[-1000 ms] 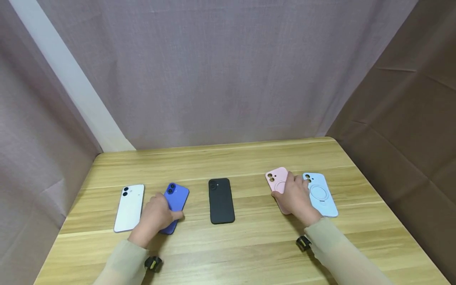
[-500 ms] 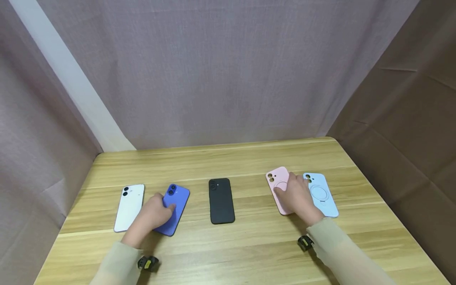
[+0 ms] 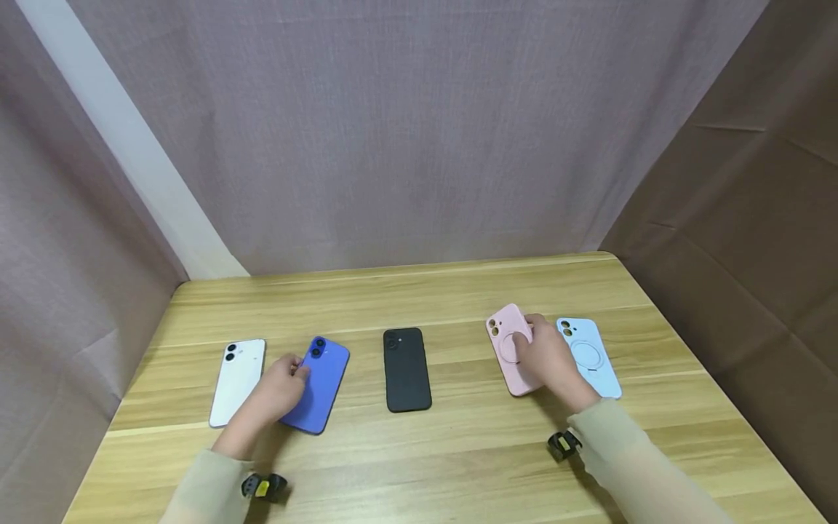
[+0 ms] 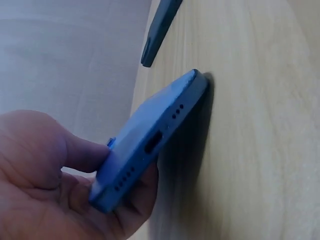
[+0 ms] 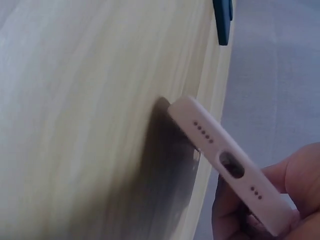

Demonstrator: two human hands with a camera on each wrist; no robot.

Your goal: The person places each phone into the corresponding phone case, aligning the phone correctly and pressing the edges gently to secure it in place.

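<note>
My left hand (image 3: 280,389) pinches a blue phone (image 3: 325,382) by its left long edge, thumb on the back and fingers beneath. In the left wrist view the phone (image 4: 145,145) is tilted, its held edge raised and its far edge at the table. My right hand (image 3: 548,356) grips a pink phone case (image 3: 509,349) by its right edge, thumb on top. The right wrist view has this case (image 5: 235,165) slanted too, its far edge low near the wood, fingers under it. A black phone (image 3: 407,370) lies flat between the two hands.
A white phone (image 3: 237,382) lies left of my left hand. The light blue phone case (image 3: 592,358) with a ring lies just right of my right hand. Grey curtains (image 3: 406,145) stand behind the wooden table (image 3: 393,298), brown cloth (image 3: 740,218) to the right.
My left thumb has moved from the blue phone's right side onto its left part, and that edge has lifted. The pink case has tilted up and shifted slightly left under my right hand.
</note>
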